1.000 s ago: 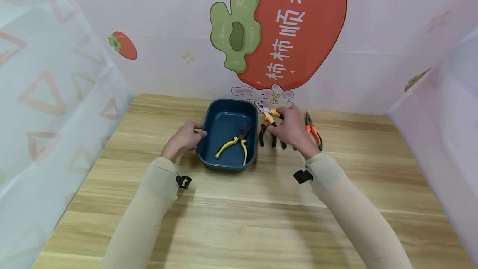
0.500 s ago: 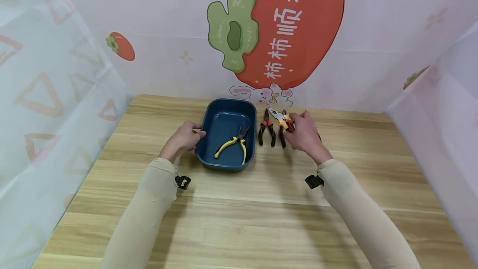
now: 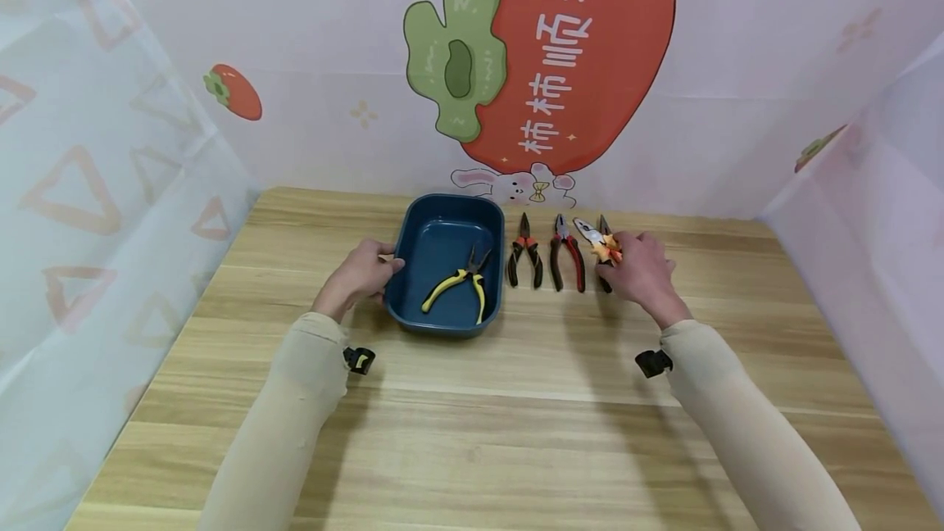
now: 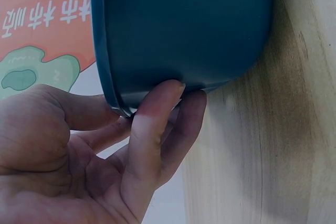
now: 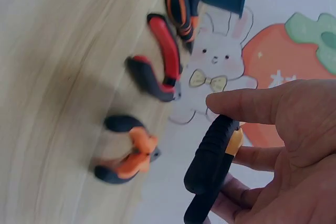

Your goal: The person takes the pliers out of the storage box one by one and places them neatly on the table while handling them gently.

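My left hand (image 3: 361,273) grips the left side of a dark blue plastic tray (image 3: 413,228), its thumb at the rim and its fingers against the outer wall (image 4: 178,35). Inside the tray lies a pair of yellow-handled pliers (image 3: 459,275), handles spread. Farther right, my right hand (image 3: 640,267) holds combination pliers (image 3: 588,231) with yellow-orange and black handles (image 5: 207,161), the silver head pointing up and left. Behind this hand, partly hidden in the head view, are orange-and-black pliers (image 5: 134,156), which lie on the table.
Right of the tray, on the wooden table (image 3: 472,433), black-and-orange long-nose pliers (image 3: 524,242) and red-and-black pliers (image 3: 563,238) lie side by side. A printed cloth wall (image 3: 324,138) rises directly behind the table, with further cloth walls at both sides.
My right hand has carried the yellow-orange-handled pliers rightward, from beside the tray past the red-and-black pair to over the orange pair. My left hand stays on the tray.
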`<control>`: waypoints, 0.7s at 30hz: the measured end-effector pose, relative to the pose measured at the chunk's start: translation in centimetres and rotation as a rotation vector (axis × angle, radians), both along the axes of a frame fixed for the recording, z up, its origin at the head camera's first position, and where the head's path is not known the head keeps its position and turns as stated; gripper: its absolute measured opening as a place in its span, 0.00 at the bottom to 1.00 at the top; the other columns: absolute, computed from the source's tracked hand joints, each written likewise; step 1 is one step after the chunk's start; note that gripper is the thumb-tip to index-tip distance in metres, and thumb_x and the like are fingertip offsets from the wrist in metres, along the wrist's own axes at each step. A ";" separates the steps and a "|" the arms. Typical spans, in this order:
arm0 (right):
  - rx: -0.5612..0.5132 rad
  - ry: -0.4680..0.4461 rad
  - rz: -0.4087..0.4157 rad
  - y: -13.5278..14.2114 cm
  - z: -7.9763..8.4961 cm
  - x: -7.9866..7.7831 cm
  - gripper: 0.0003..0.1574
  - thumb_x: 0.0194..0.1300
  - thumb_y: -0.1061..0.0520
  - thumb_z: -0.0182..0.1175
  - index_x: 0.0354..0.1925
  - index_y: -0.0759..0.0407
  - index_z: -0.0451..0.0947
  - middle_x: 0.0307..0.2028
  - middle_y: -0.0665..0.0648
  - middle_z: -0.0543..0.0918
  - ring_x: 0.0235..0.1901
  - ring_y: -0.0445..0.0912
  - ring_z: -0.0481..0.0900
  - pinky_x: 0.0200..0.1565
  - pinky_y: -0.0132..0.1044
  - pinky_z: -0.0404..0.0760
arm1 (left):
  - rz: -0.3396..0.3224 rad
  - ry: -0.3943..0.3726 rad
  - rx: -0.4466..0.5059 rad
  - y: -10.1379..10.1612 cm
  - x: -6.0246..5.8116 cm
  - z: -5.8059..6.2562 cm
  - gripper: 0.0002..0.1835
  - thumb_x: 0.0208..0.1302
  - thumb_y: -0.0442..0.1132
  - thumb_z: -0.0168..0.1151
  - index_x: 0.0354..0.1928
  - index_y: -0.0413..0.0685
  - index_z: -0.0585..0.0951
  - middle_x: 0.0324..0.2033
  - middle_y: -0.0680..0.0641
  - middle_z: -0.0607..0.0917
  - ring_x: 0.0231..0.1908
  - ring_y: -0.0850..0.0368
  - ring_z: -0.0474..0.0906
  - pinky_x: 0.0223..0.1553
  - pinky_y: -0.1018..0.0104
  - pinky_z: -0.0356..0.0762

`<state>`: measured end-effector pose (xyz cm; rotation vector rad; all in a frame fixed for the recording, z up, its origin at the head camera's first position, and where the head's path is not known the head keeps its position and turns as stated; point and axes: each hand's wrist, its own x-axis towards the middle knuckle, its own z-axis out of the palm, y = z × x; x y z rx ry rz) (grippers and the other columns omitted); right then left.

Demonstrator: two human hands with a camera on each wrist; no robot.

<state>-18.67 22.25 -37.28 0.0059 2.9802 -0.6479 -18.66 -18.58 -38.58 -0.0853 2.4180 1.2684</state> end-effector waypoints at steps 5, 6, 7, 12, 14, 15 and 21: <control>0.016 -0.029 -0.005 1.3 -0.2 0.1 0.40 0.69 0.53 0.61 0.71 0.72 0.63 0.58 0.75 0.68 0.56 0.69 0.64 0.46 0.64 0.72 | -0.004 0.004 -0.004 0.0 0.0 0.1 0.28 0.80 0.35 0.49 0.75 0.31 0.60 0.50 0.27 0.80 0.26 0.48 0.83 0.29 0.55 0.87; 0.021 -0.032 -0.003 1.5 -0.2 0.1 0.40 0.69 0.52 0.61 0.71 0.72 0.63 0.58 0.75 0.68 0.55 0.69 0.65 0.45 0.63 0.73 | -0.005 0.003 -0.004 0.0 0.0 0.0 0.28 0.80 0.35 0.49 0.75 0.31 0.60 0.50 0.27 0.80 0.26 0.49 0.83 0.29 0.56 0.87; 0.023 -0.036 -0.001 1.7 -0.3 0.1 0.41 0.69 0.52 0.61 0.71 0.72 0.63 0.58 0.75 0.68 0.55 0.70 0.65 0.44 0.63 0.74 | -0.004 0.003 -0.003 0.0 0.0 0.0 0.28 0.80 0.36 0.49 0.75 0.31 0.60 0.50 0.27 0.80 0.26 0.49 0.83 0.29 0.56 0.87; 0.051 -0.036 0.022 2.5 -0.5 0.0 0.41 0.69 0.49 0.62 0.68 0.75 0.66 0.55 0.76 0.70 0.50 0.70 0.67 0.40 0.59 0.76 | 0.000 0.001 0.002 -0.1 0.0 -0.2 0.28 0.80 0.36 0.48 0.76 0.32 0.59 0.49 0.28 0.81 0.26 0.49 0.83 0.30 0.55 0.87; 0.068 -0.032 0.034 2.9 -0.6 -0.1 0.42 0.68 0.49 0.63 0.66 0.78 0.67 0.53 0.77 0.72 0.48 0.69 0.69 0.41 0.58 0.77 | -0.003 0.006 0.000 -0.1 0.0 -0.2 0.28 0.80 0.36 0.48 0.76 0.32 0.60 0.48 0.28 0.81 0.25 0.50 0.82 0.30 0.54 0.87; 0.076 -0.032 0.038 3.1 -0.6 -0.2 0.42 0.67 0.49 0.64 0.65 0.79 0.67 0.53 0.78 0.72 0.48 0.69 0.70 0.42 0.58 0.77 | -0.005 0.009 -0.001 -0.1 0.0 -0.2 0.28 0.80 0.36 0.48 0.76 0.32 0.60 0.47 0.28 0.81 0.24 0.51 0.82 0.30 0.54 0.87; 0.091 -0.088 0.029 4.5 -0.6 -0.8 0.39 0.62 0.53 0.69 0.60 0.80 0.70 0.51 0.78 0.78 0.44 0.65 0.77 0.43 0.58 0.79 | -0.012 0.017 -0.005 -0.1 0.0 -0.2 0.28 0.80 0.36 0.48 0.75 0.31 0.60 0.47 0.29 0.81 0.25 0.52 0.82 0.30 0.54 0.87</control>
